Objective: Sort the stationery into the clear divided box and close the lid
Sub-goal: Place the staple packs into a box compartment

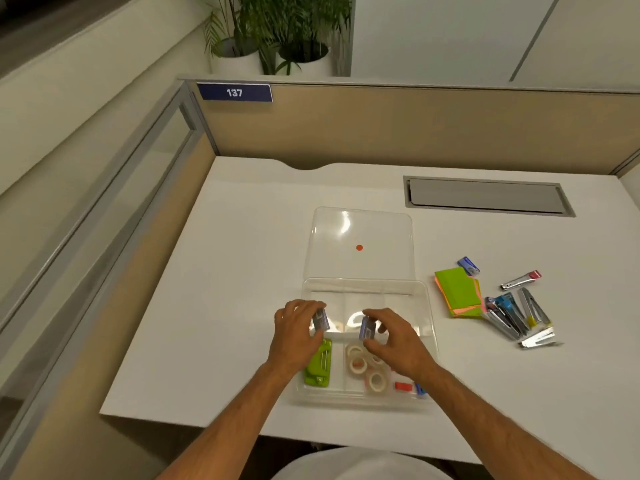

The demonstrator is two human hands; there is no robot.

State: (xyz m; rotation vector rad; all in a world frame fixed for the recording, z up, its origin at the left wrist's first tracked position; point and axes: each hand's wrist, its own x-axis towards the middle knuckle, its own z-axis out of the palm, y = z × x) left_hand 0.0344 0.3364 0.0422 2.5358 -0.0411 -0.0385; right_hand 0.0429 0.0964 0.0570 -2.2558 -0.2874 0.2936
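Clear divided box (pixel 427 306) sits mid-desk, near the front edge, with its lid (pixel 362 244) flipped flat on the far side, so every compartment is open from above. We see each hand pinching one small blue-grey box, probably staples: the left hand (pixel 298 329) grips the left staple box (pixel 320 319) over the far-left compartment, and the right hand (pixel 391 336) grips the right staple box (pixel 367 329) over the middle of the far row. Both palms face down, fingers curled round the boxes, forearms coming in from the near edge and converging over the box. We judge the pair is held apart like this to drop into the far row, likely one shared cell. The near row already holds a green hole punch (pixel 318 363) on the left, tape rolls (pixel 363 367) in the middle, and a small red item (pixel 403 386) at right. The sticky notes (pixel 457 292), staplers (pixel 509 313) and a nail clipper (pixel 521 280) wait on the desk (pixel 207 271) to the right of the box, well apart from it.
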